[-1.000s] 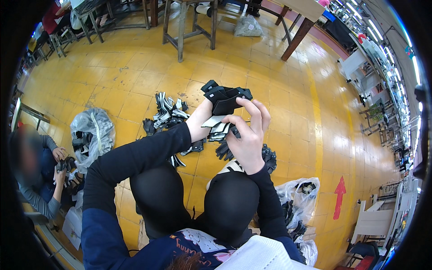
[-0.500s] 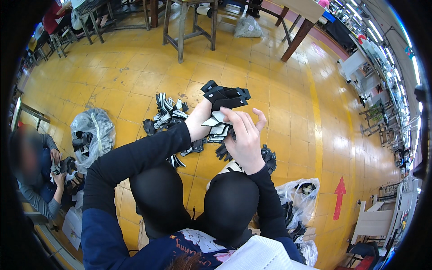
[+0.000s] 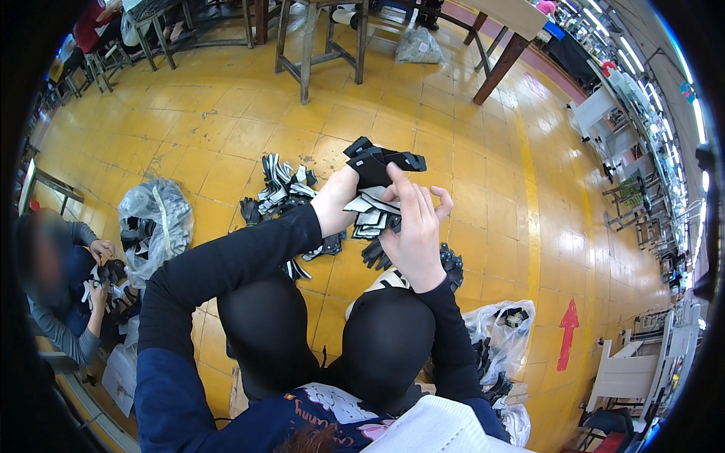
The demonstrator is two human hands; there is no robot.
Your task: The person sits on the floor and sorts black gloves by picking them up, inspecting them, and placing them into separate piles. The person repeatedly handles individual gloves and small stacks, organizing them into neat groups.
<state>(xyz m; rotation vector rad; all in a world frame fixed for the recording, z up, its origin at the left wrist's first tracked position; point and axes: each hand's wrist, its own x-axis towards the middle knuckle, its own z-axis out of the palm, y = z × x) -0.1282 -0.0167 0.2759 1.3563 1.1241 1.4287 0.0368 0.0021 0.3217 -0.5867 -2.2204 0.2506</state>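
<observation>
Between my knees and the far stool, my left hand [image 3: 337,201] grips a bundle of black fabric pieces [image 3: 371,167] with small white tags. White-faced pieces [image 3: 371,205] fan out in layers from its lower end. My right hand [image 3: 414,223] comes in from the right with its fingers stretched and apart, the index fingertip touching the black pieces. Its thumb lies beside the white layers; no firm grip shows. Below my left wrist, a pile of black and white glove pieces [image 3: 283,185] lies on the floor. More black gloves [image 3: 451,266] lie beyond my right knee.
A clear plastic bag of dark pieces [image 3: 158,226] stands at left, near a seated co-worker [image 3: 64,279] handling similar pieces. Another clear bag [image 3: 502,332] sits by my right elbow. Wooden stools [image 3: 306,53] and a table leg [image 3: 502,72] stand ahead.
My right index finger has moved up from the white layers to the black pieces. The bundle has shifted slightly right. At left, the co-worker's hands have moved.
</observation>
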